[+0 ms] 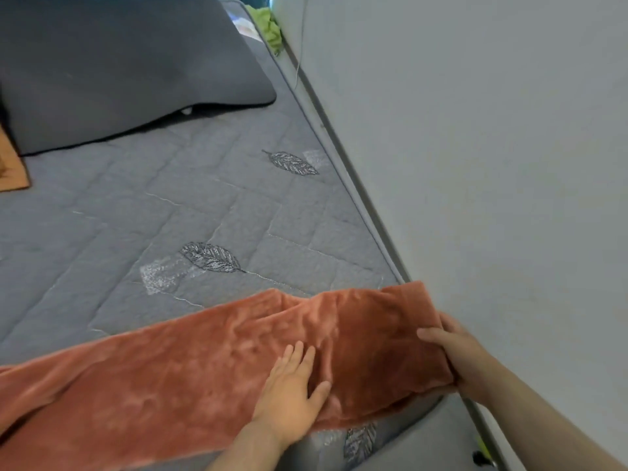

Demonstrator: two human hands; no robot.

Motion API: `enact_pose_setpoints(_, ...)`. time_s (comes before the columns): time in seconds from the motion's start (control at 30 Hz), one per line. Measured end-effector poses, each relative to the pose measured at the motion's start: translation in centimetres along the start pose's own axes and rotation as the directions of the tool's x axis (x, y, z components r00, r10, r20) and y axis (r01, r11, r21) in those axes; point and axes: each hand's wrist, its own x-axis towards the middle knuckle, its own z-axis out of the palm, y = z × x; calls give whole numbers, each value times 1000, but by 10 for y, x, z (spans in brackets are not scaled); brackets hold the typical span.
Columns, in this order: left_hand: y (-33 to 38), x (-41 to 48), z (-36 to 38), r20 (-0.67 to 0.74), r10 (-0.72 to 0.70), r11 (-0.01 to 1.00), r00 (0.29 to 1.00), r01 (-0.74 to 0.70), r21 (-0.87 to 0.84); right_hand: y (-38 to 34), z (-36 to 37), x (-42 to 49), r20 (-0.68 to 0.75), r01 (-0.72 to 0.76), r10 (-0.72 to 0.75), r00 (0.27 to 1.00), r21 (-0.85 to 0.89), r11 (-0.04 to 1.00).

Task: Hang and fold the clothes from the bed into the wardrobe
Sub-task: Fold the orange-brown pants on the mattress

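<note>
Left hand [292, 392], at 6 o'clock: fingers straight, flat on the rust-coloured plush garment [204, 362], evidently pinning it for folding. Right hand [452, 355], at 4 o'clock, grips its end beside the wall [475, 164]. Garment lies across the bed [170, 205]; grey pillow [119, 62] at 11 o'clock.

Worn on the head, wide-angle, looking forward and down across the bed [210, 205], close over its near edge, with the wall [475, 164] along the right and the pillow [119, 69] at far left.
</note>
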Motion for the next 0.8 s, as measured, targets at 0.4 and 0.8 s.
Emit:
enact_pose_setpoints(0.4,-241,-143,-74,-216,-595,793,774,609,-1,41,260,-63,275,82,-40,961,-145,986)
enact_pose_setpoints(0.8,-440,-239,-153,-552,-649,726,523,642,-246,98,440,-84,273,91,-42,961,-168,982)
